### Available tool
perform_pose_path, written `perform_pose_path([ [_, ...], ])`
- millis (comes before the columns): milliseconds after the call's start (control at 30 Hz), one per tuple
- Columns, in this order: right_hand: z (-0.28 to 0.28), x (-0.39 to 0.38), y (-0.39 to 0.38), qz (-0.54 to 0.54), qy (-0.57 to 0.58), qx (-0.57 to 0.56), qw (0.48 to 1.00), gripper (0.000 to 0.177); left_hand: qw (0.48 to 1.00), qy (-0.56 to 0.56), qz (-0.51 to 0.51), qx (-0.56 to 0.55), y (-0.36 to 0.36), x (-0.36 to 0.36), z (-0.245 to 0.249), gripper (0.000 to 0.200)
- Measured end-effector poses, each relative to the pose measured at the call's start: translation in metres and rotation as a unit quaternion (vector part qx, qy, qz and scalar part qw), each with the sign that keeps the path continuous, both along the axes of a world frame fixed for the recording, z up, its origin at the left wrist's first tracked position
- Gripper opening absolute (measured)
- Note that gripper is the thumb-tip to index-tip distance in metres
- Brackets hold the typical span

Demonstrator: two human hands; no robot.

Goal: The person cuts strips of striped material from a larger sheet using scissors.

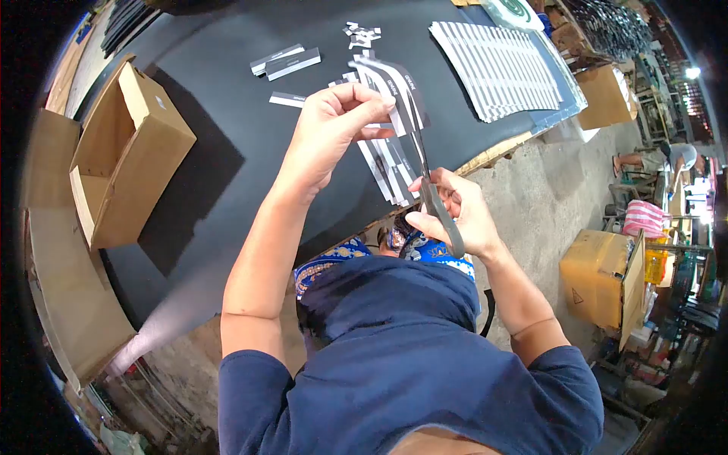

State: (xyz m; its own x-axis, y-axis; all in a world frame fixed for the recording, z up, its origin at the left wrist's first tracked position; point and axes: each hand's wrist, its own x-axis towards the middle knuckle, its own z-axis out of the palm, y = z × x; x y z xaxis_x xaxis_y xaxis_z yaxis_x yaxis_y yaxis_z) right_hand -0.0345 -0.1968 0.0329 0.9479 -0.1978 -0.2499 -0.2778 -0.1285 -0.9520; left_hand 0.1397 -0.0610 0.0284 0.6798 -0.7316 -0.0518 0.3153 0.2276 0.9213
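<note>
My left hand (pixel 345 125) pinches a black-and-white printed strip (pixel 402 91) between thumb and fingers, above the dark table. Wrapped round the handles of a pair of scissors (pixel 436 205) is my right hand (pixel 459 208), near the table's front edge. The blades point away from me and reach the lower edge of the strip. Beneath both hands lies a pile of long cut strips (pixel 387 171). Beyond it are small scraps (pixel 362 34). To the left of them rest a few short printed pieces (pixel 292 63).
Large printed sheets (pixel 497 72) are stacked at the table's right. An open cardboard box (pixel 140 152) stands on the left of the dark table (pixel 250 189). On the floor at right sits another carton (pixel 595 277). Another person (pixel 671 159) is in the right background.
</note>
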Motion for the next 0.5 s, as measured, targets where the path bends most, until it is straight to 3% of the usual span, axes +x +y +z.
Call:
perform_pose_path([
  [500, 0.0066, 0.0079, -0.0011, -0.002, 0.026, 0.059, 0.998, 0.038, 0.999, -0.009, 0.011, 0.033, -0.0002, -0.0018, -0.0015, 0.013],
])
